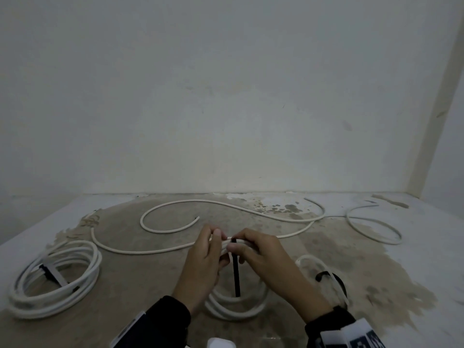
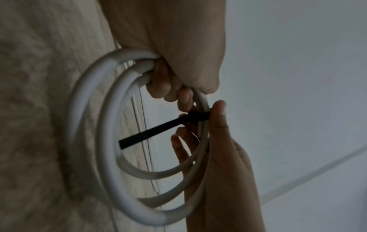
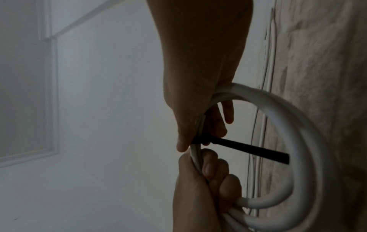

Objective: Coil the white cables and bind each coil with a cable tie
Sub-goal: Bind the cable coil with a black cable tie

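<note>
A white cable coil [image 1: 236,307] stands upright at the table's centre, held at its top by both hands. My left hand [image 1: 211,247] grips the bundled turns, fingers curled round them [image 2: 164,81]. My right hand [image 1: 242,249] pinches a black cable tie [image 1: 236,272] against the coil's top, thumb on the strap [image 3: 182,141]. The tie [image 2: 158,130] wraps over the turns. Its loose tail [image 3: 248,150] hangs down through the coil's opening. In the right wrist view my left hand [image 3: 208,180] closes round the coil [image 3: 309,141] just below the tie.
A bound coil [image 1: 55,280] with a black tie lies at the left. A smaller tied coil [image 1: 324,275] sits behind my right wrist. Loose white cables [image 1: 226,207] snake across the far table, with another [image 1: 374,229] at the right. A wall closes the back.
</note>
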